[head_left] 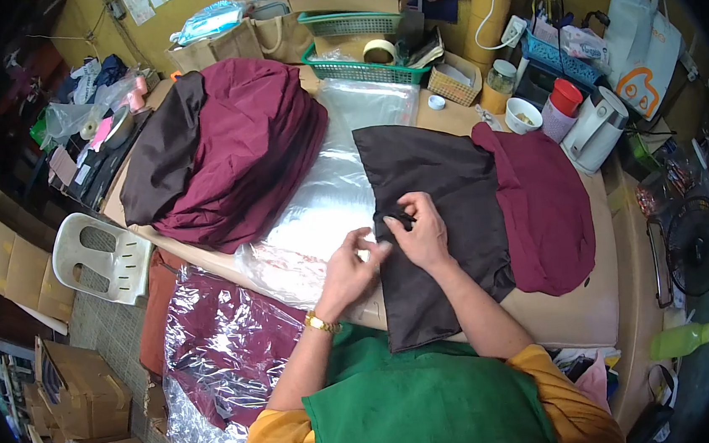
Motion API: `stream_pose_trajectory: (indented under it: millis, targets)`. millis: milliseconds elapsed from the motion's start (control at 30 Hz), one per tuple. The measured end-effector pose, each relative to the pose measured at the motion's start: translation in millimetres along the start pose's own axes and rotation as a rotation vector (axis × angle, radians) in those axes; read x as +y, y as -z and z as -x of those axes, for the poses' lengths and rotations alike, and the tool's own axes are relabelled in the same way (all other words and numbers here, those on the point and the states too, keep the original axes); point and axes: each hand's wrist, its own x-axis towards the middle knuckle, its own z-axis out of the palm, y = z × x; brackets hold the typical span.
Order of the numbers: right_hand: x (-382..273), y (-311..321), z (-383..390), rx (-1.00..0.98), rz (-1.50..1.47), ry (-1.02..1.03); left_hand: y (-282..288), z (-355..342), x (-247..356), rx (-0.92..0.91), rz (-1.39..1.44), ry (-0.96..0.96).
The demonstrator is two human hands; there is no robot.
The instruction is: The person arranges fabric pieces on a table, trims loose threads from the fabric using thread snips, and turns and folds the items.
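A black cloth [439, 172] lies flat on the table in front of me, its right side joined to or overlapping a bunched maroon cloth [548, 213]. Over the black cloth's left part, my right hand [425, 236] is closed, thumb and fingers pinching a small dark fold of it. My left hand [350, 271], with a gold watch on the wrist, hovers at the cloth's left edge, fingers loosely curled and apart from the thumb. Nothing shows in it. Clear plastic sheets [326, 186] lie to the left of the black cloth.
A big heap of maroon and black cloth [255, 146] covers the table's left part. Maroon cloth in clear plastic [222, 343] hangs at the front left, near a white chair [104, 256]. Green baskets [367, 70], a bowl [522, 114] and a white kettle [598, 128] stand behind.
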Motion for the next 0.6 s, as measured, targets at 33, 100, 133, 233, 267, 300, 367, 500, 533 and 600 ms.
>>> stream_pose_trajectory:
  millis: [33, 100, 133, 233, 267, 300, 367, 500, 533, 600]
  targets:
    - [5.5, -0.2, -0.3, 0.050, -0.013, -0.114, 4.3, 9.2, 24.9, -0.103, -0.220, 0.072]
    - [16.0, 3.3, -8.4, 0.031, 0.031, -0.104, 1.8, 10.2, 17.2, -0.176, -0.327, 0.021]
    - [19.8, 3.6, -10.2, 0.029, 0.030, -0.109, 4.4, 13.8, 19.9, -0.190, -0.312, 0.036]
    - [30.9, 2.3, -12.1, 0.028, 0.007, -0.098, 19.6, 19.1, 7.7, -0.205, -0.204, 0.033]
    - [32.4, 2.0, -11.7, 0.028, -0.022, -0.074, 21.3, 18.2, -5.6, -0.200, -0.110, 0.025]
    - [28.9, 1.4, -12.3, 0.024, -0.024, -0.076, 22.4, 18.6, -11.5, -0.190, -0.018, 0.020]
    - [20.6, 5.2, -11.6, 0.062, -0.004, -0.026, 14.1, 20.6, -17.4, -0.134, 0.076, 0.034]
    - [-7.9, 35.8, -4.3, -0.118, -0.068, 0.026, 9.3, 18.2, -22.5, 0.027, 0.260, 0.077]
    - [-15.4, 45.8, 1.4, -0.202, -0.004, 0.086, 9.1, 18.7, -23.9, 0.037, 0.260, 0.080]
    - [-27.2, 55.1, 9.2, -0.291, 0.065, 0.183, 8.3, 17.6, -24.1, 0.040, 0.309, 0.055]
